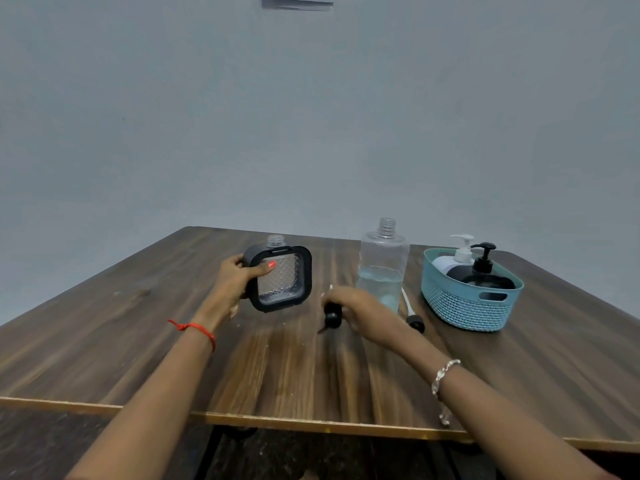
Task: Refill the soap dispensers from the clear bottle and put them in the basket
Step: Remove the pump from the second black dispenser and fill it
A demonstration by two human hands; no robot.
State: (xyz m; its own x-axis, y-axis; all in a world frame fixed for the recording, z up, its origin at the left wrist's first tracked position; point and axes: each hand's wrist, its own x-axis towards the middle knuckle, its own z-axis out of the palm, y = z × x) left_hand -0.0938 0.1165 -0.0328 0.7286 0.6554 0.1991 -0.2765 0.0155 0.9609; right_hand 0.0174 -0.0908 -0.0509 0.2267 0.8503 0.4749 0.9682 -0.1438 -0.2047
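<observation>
The black pump [332, 318] gripped by the right hand [353, 304] beside the clear bottle [382, 268] is best threaded squarely onto the dispenser [285, 287] gripped by the left hand [235, 280].

free: table [277, 375] front | obstacle: loose pump [414, 321] (lying flat) between clear bottle [382, 261] and basket [460, 306]

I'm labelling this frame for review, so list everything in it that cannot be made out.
All in the head view:
1. The black pump: blur and the right hand over it hide whether the grip is closed.
2. The white dispenser and black dispenser: the wall of the basket hides their bodies and fill.
3. The square dispenser: the left hand covers one edge, and the patterned face obscures the fill.
4. The paper on the wall: cut off by the top edge.
</observation>
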